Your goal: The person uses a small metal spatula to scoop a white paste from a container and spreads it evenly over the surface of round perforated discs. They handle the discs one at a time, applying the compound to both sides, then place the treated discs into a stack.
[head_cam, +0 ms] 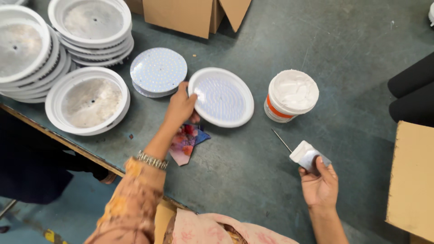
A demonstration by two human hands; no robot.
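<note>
Gripping the rim of a white round lamp housing [221,97] fitted with an LED disc, the left hand [181,107] steadied it while the right hand [320,183] clasped a paste-coated scraper [308,155] beside the paste tub [290,96]; empty housings [88,100] waited stacked, one LED disc [158,71] unfitted.

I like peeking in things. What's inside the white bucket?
The white bucket is full of thick white paste to the brim. Whatever lies beneath the surface is covered.

Open tabletop [253,171] between the hands; paste tub [290,96], housing stacks [86,40] and boxes [413,176] hem it in.
</note>
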